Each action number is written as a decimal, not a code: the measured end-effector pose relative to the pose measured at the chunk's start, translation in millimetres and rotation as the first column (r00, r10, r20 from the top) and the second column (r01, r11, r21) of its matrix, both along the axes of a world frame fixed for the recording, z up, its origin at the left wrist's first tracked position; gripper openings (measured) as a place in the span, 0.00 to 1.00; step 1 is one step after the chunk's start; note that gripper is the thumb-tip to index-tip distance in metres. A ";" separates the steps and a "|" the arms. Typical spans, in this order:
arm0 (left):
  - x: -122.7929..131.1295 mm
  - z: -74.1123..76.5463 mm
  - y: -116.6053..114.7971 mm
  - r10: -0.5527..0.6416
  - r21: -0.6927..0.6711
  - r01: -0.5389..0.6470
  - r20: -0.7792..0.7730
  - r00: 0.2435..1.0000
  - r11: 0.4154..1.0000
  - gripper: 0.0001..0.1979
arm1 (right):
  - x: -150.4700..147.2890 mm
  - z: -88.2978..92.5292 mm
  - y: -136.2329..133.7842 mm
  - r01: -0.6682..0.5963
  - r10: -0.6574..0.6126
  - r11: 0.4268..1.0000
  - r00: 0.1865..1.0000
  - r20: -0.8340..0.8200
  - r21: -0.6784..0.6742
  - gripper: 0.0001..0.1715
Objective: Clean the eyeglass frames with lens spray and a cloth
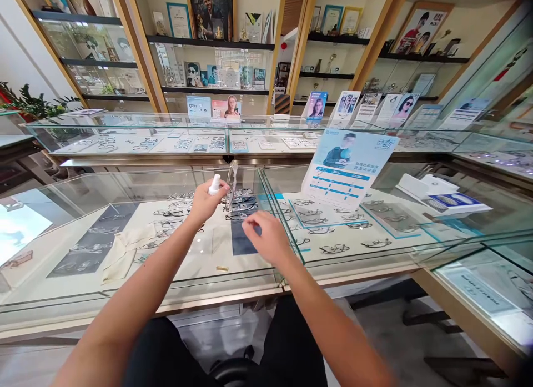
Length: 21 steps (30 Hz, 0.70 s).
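Observation:
My left hand [206, 198] is wrapped round a small white spray bottle [214, 185], held upright above the glass display counter [250, 276]. Just right of its nozzle stands a clear, thin upright piece [232, 181]; whether my fingers touch it I cannot tell. My right hand [268, 238] hovers lower and to the right, fingers curled in with a small gap by the thumb, and nothing shows in it. Under the glass near both hands lie several eyeglasses [241, 206]. A cream cloth [125, 249] lies to the left, and a small gold-coloured piece [222, 269] is near the front edge.
A large blue and white sign [347, 167] stands on the right counter, with an open white box [441, 192] beyond it. Another glass showcase [166, 140] runs across the back, before shelves [210, 40] of pictures. A dark stool [237, 370] is between my knees.

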<state>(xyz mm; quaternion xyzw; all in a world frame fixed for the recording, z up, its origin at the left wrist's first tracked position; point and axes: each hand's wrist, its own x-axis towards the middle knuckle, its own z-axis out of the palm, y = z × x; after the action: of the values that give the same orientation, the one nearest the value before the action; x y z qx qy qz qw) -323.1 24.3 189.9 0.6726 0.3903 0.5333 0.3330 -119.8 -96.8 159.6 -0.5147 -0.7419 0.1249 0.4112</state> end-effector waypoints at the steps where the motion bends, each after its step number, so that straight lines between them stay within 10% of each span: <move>1: -2.0 -1.8 3.1 0.031 0.015 -0.031 0.045 0.999 0.999 0.20 | -1.4 11.3 20.2 -0.021 0.022 1.000 0.997 -0.070 0.014 0.12; 8: -15.6 -9.6 6.9 0.114 0.051 -0.122 0.128 0.985 0.991 0.20 | -33.2 34.3 123.4 -0.250 0.233 0.968 0.921 -0.313 -0.015 0.14; 21: -18.4 -8.7 0.0 0.082 -0.012 -0.082 0.034 0.996 0.997 0.20 | -27.3 25.0 118.4 -0.247 0.178 0.968 0.812 -0.555 -0.051 0.22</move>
<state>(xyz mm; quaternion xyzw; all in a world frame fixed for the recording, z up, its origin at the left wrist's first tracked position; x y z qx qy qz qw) -341.5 24.3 181.2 0.6449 0.4145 0.5561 0.3210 -147.1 21.6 184.6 -0.3952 -0.6375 0.3563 0.5572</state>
